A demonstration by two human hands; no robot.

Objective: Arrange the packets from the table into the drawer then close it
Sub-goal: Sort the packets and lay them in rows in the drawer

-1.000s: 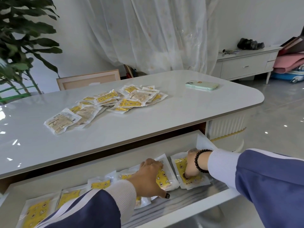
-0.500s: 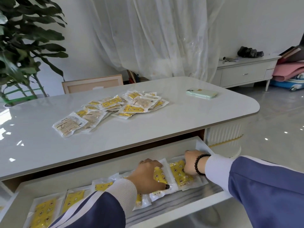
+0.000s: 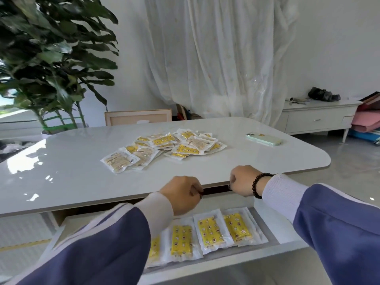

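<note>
Both hands are up over the gap between table edge and drawer. The left hand [image 3: 182, 194] is curled into a loose fist, empty, knuckles toward the table [image 3: 61, 171]. The right hand [image 3: 242, 179] is curled shut too, nothing in it, a dark bead bracelet [image 3: 259, 186] on the wrist.

Below them the drawer [image 3: 226, 266] stands pulled out, and a row of packets [image 3: 211, 231] lies flat on its floor, side by side, edges overlapping a little. Each is a clear plastic sleeve with a bright yellow block inside, dotted with small dark-and-white figures. Four show; the left sleeve covers the leftmost one in part.

On the tabletop, a loose pile [image 3: 164, 149] of the same packets sits mid-table, well apart from the hands. Some show yellow faces, others a pale tan side with print too small to read. They overlap in a sprawl running from near left to far right.

A pale green phone [image 3: 264, 138] lies flat to the right of the pile.
</note>
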